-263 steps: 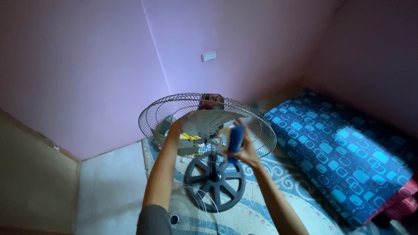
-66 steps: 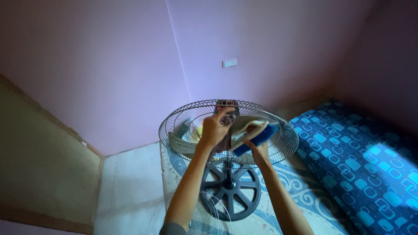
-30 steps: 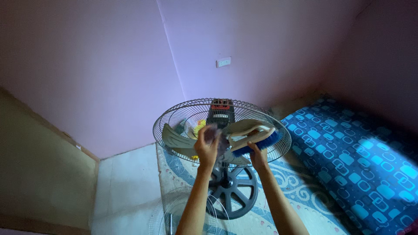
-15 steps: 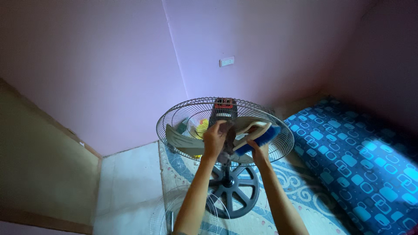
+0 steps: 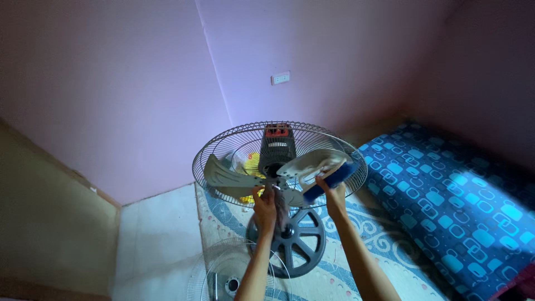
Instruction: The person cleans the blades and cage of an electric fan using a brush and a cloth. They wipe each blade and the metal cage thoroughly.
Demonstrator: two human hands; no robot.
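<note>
Fingers of right hand grip blue brush; left hand clutches rag.

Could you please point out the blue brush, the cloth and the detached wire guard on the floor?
blue brush (image 5: pixel 333 180), head view, on its blue bristles.
cloth (image 5: pixel 281 209), head view, on its hanging fold.
detached wire guard (image 5: pixel 214 273), head view, on its wires.

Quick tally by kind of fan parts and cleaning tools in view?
Fan blades: 3
Wire guards: 2, rear guard on the fan, front guard on the floor
Round base: 1
Blue brush in right hand: 1
Cloth in left hand: 1
Total: 8
</note>
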